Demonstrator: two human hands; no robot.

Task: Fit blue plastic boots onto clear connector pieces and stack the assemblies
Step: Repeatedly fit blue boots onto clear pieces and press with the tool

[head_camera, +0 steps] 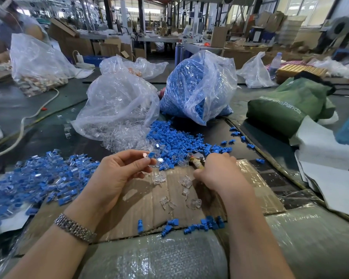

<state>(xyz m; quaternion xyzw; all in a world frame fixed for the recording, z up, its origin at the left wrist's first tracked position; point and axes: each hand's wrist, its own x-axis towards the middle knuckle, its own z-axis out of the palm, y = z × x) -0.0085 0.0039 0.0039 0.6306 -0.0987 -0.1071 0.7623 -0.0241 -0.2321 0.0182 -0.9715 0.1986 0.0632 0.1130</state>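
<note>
The left hand pinches a clear connector with a blue boot at its fingertips, raised above the cardboard sheet on the worktop. The right hand is curled round a wooden-handled tool, its tip near the pile of loose boots. Step in hand, as judged: seating one boot on one connector. Whether the boot is fully seated cannot be told. The next move calls for pressing it home, then placing the unit on the heap of finished assemblies at left.
</note>
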